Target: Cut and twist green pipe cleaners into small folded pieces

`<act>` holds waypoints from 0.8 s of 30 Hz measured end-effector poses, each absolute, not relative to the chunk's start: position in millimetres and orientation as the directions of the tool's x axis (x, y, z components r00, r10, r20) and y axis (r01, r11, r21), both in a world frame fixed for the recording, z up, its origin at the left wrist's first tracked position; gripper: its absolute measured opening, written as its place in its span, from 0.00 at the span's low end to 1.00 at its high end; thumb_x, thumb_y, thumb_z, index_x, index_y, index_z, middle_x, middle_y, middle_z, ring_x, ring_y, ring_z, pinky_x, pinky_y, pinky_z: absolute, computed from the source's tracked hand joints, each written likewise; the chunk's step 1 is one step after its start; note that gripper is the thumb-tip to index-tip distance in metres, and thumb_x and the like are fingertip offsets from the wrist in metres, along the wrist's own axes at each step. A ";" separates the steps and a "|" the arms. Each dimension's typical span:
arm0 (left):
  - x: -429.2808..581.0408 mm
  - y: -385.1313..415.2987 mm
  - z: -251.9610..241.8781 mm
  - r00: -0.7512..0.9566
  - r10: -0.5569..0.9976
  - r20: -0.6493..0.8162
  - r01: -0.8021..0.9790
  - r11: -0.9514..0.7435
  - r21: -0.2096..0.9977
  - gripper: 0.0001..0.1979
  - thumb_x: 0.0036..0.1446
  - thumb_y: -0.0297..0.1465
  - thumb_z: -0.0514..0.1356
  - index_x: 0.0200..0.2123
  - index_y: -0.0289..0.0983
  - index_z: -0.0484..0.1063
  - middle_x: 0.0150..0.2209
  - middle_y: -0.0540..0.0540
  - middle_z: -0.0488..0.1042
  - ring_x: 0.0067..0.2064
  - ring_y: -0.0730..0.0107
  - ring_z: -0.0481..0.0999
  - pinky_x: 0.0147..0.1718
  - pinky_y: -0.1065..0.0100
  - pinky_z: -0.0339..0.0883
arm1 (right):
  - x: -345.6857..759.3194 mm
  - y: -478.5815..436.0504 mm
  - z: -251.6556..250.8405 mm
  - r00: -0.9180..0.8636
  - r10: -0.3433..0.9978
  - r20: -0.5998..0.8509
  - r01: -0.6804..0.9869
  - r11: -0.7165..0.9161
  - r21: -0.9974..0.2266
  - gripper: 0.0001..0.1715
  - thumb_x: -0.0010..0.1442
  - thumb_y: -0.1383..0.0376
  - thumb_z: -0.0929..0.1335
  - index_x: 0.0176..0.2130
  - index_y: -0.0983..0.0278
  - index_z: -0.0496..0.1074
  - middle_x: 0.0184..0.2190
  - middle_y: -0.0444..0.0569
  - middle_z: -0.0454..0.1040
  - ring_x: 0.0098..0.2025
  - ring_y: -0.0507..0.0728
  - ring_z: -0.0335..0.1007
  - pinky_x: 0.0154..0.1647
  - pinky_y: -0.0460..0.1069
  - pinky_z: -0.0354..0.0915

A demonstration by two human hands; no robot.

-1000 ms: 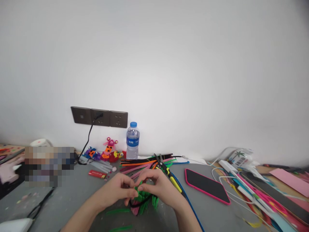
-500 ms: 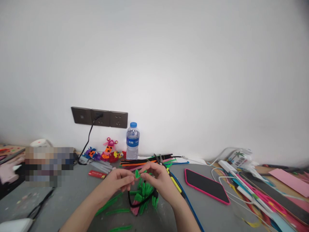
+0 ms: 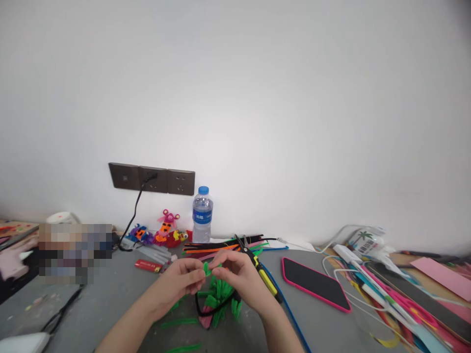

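Observation:
Between my two hands is a small bent green fuzzy piece (image 3: 207, 269). My left hand (image 3: 186, 278) pinches it from the left, thumb against fingers. My right hand (image 3: 234, 272) closes its fingertips on the other side of it. Just below my hands lies a bunch of folded green fuzzy stems (image 3: 221, 296), with a black stem (image 3: 211, 313) curving across it and a pink part (image 3: 206, 318) at its lower left. Loose green stems (image 3: 180, 322) lie on the grey table, left of the bunch.
Yellow-handled pliers (image 3: 268, 282) lie beyond my right hand, near a pink-cased phone (image 3: 315, 284). A water bottle (image 3: 202, 215) stands by the wall beside small fuzzy figures (image 3: 165, 230). A red packet (image 3: 147, 265) is at left; cables and craft strips cover the right.
My hands have drawn slightly closer around the small green piece, and its visible part has shifted a little left and down. My left forearm has shifted slightly right.

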State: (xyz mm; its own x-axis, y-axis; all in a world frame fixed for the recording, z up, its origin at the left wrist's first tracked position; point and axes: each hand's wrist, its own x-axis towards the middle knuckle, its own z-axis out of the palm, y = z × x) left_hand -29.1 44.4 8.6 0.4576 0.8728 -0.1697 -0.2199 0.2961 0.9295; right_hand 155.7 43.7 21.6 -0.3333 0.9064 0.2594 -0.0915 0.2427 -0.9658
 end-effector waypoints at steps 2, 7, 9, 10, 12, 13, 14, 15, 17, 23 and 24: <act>-29.2 44.2 8.2 0.452 0.876 -0.168 -0.213 0.289 0.933 0.17 0.43 0.41 0.71 0.24 0.33 0.73 0.20 0.53 0.67 0.23 0.77 0.59 0.24 0.73 0.53 | 155.4 43.7 21.9 -0.333 0.909 0.251 -0.084 0.236 -0.968 0.09 0.53 0.59 0.74 0.30 0.63 0.76 0.29 0.46 0.75 0.34 0.55 0.70 0.35 0.48 0.63; -29.1 44.8 8.7 0.445 0.880 -0.169 -0.212 0.287 0.934 0.17 0.43 0.41 0.71 0.23 0.34 0.72 0.20 0.54 0.66 0.23 0.77 0.59 0.23 0.73 0.52 | 155.3 43.2 22.4 -0.321 0.916 0.241 -0.056 0.235 -0.970 0.08 0.53 0.60 0.73 0.31 0.63 0.76 0.30 0.47 0.76 0.35 0.55 0.70 0.36 0.48 0.64; -28.7 44.3 9.4 0.449 0.878 -0.166 -0.221 0.289 0.931 0.17 0.43 0.41 0.71 0.23 0.34 0.72 0.19 0.54 0.66 0.23 0.77 0.58 0.24 0.73 0.52 | 155.3 42.9 22.6 -0.325 0.915 0.239 -0.060 0.232 -0.971 0.08 0.53 0.60 0.73 0.31 0.63 0.76 0.30 0.47 0.76 0.35 0.55 0.70 0.36 0.48 0.64; -28.4 43.9 9.8 0.452 0.877 -0.165 -0.225 0.290 0.930 0.17 0.43 0.41 0.71 0.23 0.34 0.72 0.20 0.54 0.66 0.23 0.77 0.59 0.24 0.73 0.52 | 155.4 42.8 22.7 -0.328 0.915 0.235 -0.064 0.227 -0.972 0.08 0.53 0.60 0.73 0.31 0.63 0.76 0.30 0.47 0.76 0.35 0.55 0.70 0.36 0.48 0.64; -27.6 43.0 10.9 0.458 0.874 -0.162 -0.233 0.294 0.927 0.17 0.42 0.41 0.72 0.23 0.34 0.72 0.19 0.54 0.65 0.23 0.77 0.59 0.24 0.73 0.53 | 155.7 42.8 22.6 -0.333 0.915 0.228 -0.071 0.217 -0.974 0.08 0.53 0.60 0.73 0.31 0.63 0.76 0.30 0.47 0.76 0.34 0.55 0.70 0.36 0.48 0.64; -27.3 42.6 11.3 0.457 0.874 -0.164 -0.236 0.297 0.925 0.17 0.42 0.41 0.72 0.24 0.34 0.72 0.19 0.54 0.65 0.23 0.77 0.58 0.24 0.73 0.53 | 156.0 42.8 22.4 -0.336 0.914 0.225 -0.074 0.212 -0.974 0.08 0.53 0.60 0.73 0.30 0.63 0.76 0.30 0.47 0.76 0.34 0.55 0.70 0.36 0.48 0.64; -27.0 42.3 11.6 0.453 0.876 -0.167 -0.241 0.300 0.923 0.18 0.41 0.41 0.72 0.24 0.34 0.73 0.19 0.54 0.64 0.23 0.77 0.58 0.23 0.73 0.52 | 156.2 42.8 22.1 -0.340 0.914 0.222 -0.075 0.209 -0.975 0.09 0.53 0.60 0.73 0.30 0.63 0.76 0.30 0.47 0.76 0.35 0.55 0.70 0.36 0.48 0.64; -26.8 42.2 11.7 0.451 0.877 -0.168 -0.246 0.303 0.921 0.18 0.40 0.41 0.73 0.25 0.34 0.73 0.19 0.55 0.64 0.23 0.77 0.58 0.23 0.73 0.52 | 156.5 42.9 21.8 -0.344 0.913 0.218 -0.074 0.205 -0.976 0.09 0.53 0.60 0.73 0.30 0.63 0.76 0.30 0.47 0.76 0.35 0.55 0.70 0.36 0.48 0.64; -26.8 42.3 11.2 0.452 0.877 -0.163 -0.258 0.303 0.917 0.18 0.40 0.41 0.73 0.25 0.34 0.73 0.19 0.55 0.64 0.23 0.77 0.58 0.23 0.73 0.53 | 156.8 42.9 21.3 -0.350 0.914 0.208 -0.070 0.195 -0.978 0.09 0.53 0.59 0.73 0.31 0.63 0.76 0.30 0.47 0.76 0.35 0.55 0.70 0.36 0.48 0.64; -28.2 42.5 10.2 0.464 0.872 -0.154 -0.251 0.297 0.921 0.17 0.41 0.40 0.73 0.25 0.34 0.73 0.20 0.55 0.64 0.23 0.77 0.58 0.24 0.73 0.53 | 156.1 42.5 22.0 -0.353 0.912 0.207 -0.068 0.196 -0.978 0.09 0.54 0.59 0.73 0.31 0.63 0.76 0.30 0.46 0.76 0.34 0.55 0.69 0.35 0.47 0.64; -28.2 42.4 10.5 0.456 0.876 -0.156 -0.245 0.292 0.925 0.18 0.41 0.40 0.72 0.25 0.34 0.73 0.20 0.54 0.64 0.23 0.77 0.58 0.24 0.73 0.53 | 155.9 42.4 22.2 -0.352 0.913 0.207 -0.069 0.196 -0.978 0.09 0.54 0.59 0.73 0.31 0.63 0.76 0.30 0.46 0.76 0.34 0.55 0.70 0.35 0.47 0.64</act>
